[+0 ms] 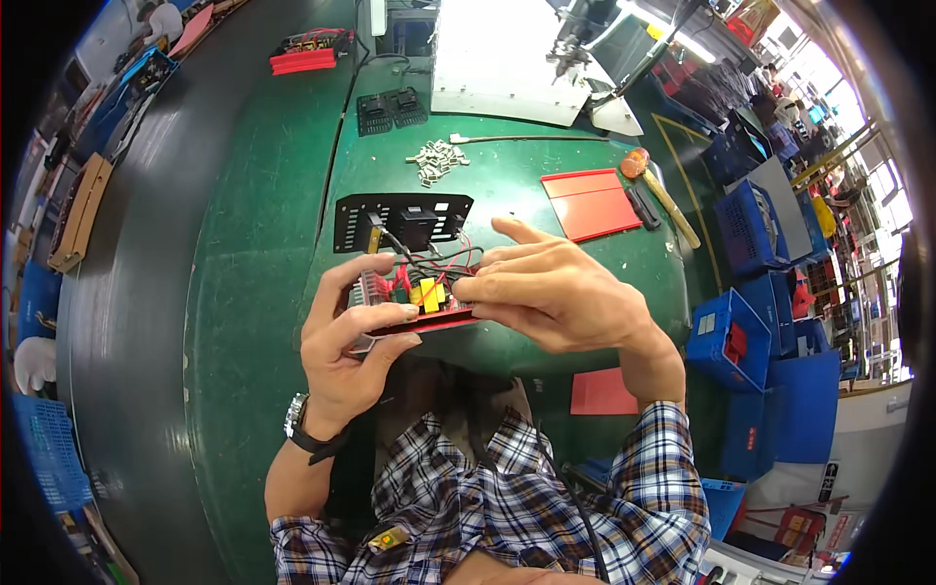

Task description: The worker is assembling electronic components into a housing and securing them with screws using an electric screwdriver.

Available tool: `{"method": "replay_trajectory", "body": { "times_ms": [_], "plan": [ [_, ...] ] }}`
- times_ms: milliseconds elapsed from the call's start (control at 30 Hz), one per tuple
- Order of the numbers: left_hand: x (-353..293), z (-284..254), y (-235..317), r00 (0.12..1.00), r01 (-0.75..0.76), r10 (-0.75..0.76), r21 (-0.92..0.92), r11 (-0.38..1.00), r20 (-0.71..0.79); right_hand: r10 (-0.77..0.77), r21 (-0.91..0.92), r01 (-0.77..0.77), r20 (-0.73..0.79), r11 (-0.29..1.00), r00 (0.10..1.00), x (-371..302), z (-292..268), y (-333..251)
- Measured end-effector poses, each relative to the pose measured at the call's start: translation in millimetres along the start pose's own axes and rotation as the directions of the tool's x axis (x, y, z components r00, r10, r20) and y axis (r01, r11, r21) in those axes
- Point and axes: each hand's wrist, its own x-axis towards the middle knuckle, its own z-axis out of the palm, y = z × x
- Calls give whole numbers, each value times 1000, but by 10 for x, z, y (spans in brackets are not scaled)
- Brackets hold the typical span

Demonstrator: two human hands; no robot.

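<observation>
My left hand (341, 351) is closed around the left end of a small electronic unit in an open red metal casing (444, 321), thumb below and fingers above. Inside the casing show a yellow transformer (430, 295), red parts and a finned metal piece at its left. My right hand (570, 292) bends over the unit's right end, fingertips pressed together among its wires; what they pinch is hidden. Black and red wires (414, 258) run from the unit to a black slotted panel (356, 222) with sockets, standing just beyond it on the green table.
Beyond lie small metal clips (437, 161), black slotted plates (392, 110) and a cable (536, 137). To the right are a red metal plate (590, 203), a black tool (643, 208) and a hammer (673, 200). A red-cased unit (304, 58) stands far left; blue bins (729, 336) stand right.
</observation>
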Motion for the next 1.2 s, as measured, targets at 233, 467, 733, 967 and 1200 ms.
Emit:
{"method": "replay_trajectory", "body": {
  "times_ms": [233, 467, 733, 967, 1200],
  "plan": [
    [-5, -33, 23, 998, -61, 60, 50, 997, 27, 13, -153, -10, 19, 988, 1000, -167, 11, -84],
    [-24, -39, 29, 996, -75, 72, 70, 995, 50, 217, 66, -215, -25, 974, 976, -172, 18, -85],
    [-51, -87, 60, 994, -66, 59, 68, 996, 90, 240, 121, -247, 72, 961, 968, -77, -36, -145],
    [-129, -96, 81, 963, -139, 98, 150, 979, 251, 567, 36, -570, 76, 821, 820, 579, -196, -236],
    [-91, -17, 18, 963, -180, 142, 154, 972, 230, 148, 54, -222, 594, 974, 791, 619, -321, 814]
  ]
}}
